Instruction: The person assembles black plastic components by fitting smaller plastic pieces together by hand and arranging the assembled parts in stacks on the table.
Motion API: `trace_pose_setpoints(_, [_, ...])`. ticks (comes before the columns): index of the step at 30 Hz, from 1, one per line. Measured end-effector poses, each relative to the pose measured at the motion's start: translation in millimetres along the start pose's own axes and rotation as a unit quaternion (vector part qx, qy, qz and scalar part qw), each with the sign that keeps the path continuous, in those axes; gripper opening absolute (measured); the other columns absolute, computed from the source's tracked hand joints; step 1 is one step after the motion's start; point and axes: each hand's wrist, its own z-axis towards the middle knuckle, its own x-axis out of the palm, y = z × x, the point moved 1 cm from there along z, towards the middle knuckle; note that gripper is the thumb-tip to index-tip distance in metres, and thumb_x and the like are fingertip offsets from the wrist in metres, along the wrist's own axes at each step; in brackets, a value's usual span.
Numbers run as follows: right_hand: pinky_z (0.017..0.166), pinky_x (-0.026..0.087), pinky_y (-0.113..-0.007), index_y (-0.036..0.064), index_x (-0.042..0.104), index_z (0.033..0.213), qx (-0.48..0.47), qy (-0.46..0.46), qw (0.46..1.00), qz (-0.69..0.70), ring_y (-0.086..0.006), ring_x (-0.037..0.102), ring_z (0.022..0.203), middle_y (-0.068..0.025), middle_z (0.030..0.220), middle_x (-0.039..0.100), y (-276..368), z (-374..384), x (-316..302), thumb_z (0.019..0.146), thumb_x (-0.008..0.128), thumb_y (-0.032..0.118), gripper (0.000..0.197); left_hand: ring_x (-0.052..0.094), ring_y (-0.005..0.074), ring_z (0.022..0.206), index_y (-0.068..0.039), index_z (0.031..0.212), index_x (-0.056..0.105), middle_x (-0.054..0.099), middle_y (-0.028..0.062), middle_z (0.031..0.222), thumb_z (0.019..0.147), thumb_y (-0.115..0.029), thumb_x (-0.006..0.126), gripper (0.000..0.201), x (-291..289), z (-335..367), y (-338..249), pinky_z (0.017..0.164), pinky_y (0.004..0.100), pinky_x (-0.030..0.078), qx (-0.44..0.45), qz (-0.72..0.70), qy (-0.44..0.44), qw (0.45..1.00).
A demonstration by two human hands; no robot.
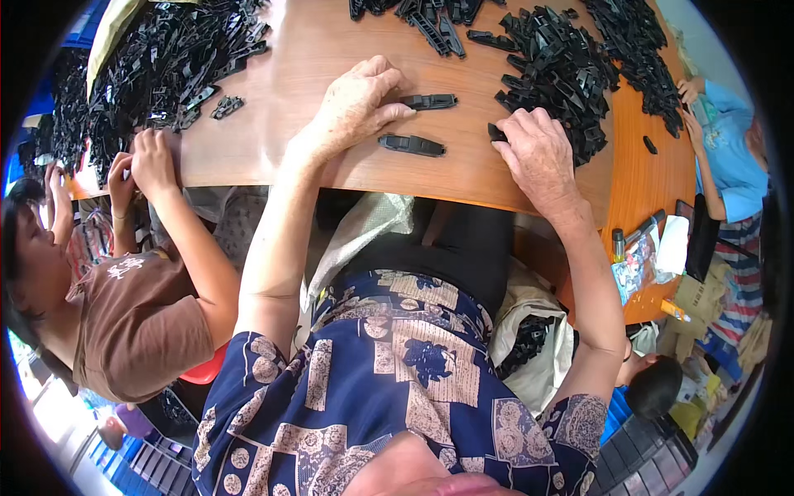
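Note:
My left hand [357, 106] is closed on one end of a long black plastic piece [434, 102], which points to the right over the wooden tabletop. Just below it, nearer to me, a second long black plastic piece [412, 145] lies loose. My right hand [536, 155] rests at the near side of a pile of black plastic parts [552, 62]. Its thumb and fingers are closed on a small dark part [496, 132], mostly hidden by the hand.
A large heap of black parts [178, 62] covers the table's left side, where a person in a brown shirt [136, 326] works. Far right, a person in blue [732, 124] sits by another pile [637, 50]. A clear plastic bag [637, 269] lies on the near right table.

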Motion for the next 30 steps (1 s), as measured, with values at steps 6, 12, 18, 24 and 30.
trace_pose_setpoints(6, [0.078,0.052,-0.038,0.0063,0.066,0.095,-0.016,-0.013,0.999,0.034,-0.0266,0.061,0.091,-0.0079,0.095,0.06,1.4,23.7,-1.1,0.079,0.076,0.011,0.02,0.06,0.028,0.091,-0.008,0.101,0.073,0.06,0.0058,0.092,0.079,-0.017,0.079,0.025,10.2,9.0,1.0,0.082,0.0391,0.05,0.092,0.028,-0.024,0.995])
trace_pose_setpoints(12, [0.07,0.054,-0.038,0.0054,0.059,0.087,-0.06,0.021,0.997,0.046,-0.0279,0.066,0.081,-0.0092,0.085,0.062,11.3,48.3,-1.6,0.08,0.076,0.011,0.019,0.059,0.0282,0.092,-0.01,0.1,0.073,0.059,0.0049,0.093,0.08,-0.019,0.076,0.022,13.1,4.9,0.1,0.084,0.0398,0.049,0.079,0.009,-0.023,0.997])
trace_pose_setpoints(18, [0.062,0.055,-0.04,0.0044,0.054,0.086,-0.04,0.104,0.993,0.046,-0.0316,0.068,0.071,-0.0112,0.079,0.064,16.5,52.2,2.3,0.083,0.074,0.011,0.02,0.059,0.0269,0.091,-0.011,0.099,0.074,0.06,0.0043,0.094,0.079,-0.02,0.076,0.022,12.7,7.5,2.4,0.083,0.0392,0.05,0.073,-0.001,-0.007,0.997])
trace_pose_setpoints(24, [0.06,0.056,-0.043,0.005,0.055,0.088,0.004,0.041,0.998,0.057,-0.0337,0.069,0.068,-0.0125,0.076,0.066,34.2,59.8,25.5,0.087,0.071,0.018,0.02,0.059,0.0268,0.088,-0.009,0.096,0.074,0.061,0.0044,0.092,0.078,-0.019,0.077,0.022,13.6,9.7,4.4,0.081,0.0385,0.05,0.095,0.009,-0.011,0.995])
trace_pose_setpoints(30, [0.068,0.056,-0.037,0.0069,0.059,0.089,-0.041,-0.037,0.998,0.007,-0.0261,0.066,0.085,-0.0077,0.089,0.062,16.4,51.5,4.5,0.082,0.076,0.023,0.024,0.06,0.0259,0.094,-0.01,0.096,0.073,0.062,0.0039,0.095,0.082,-0.023,0.075,0.019,3.7,2.9,0.2,0.086,0.0391,0.05,0.066,0.03,0.023,0.997])
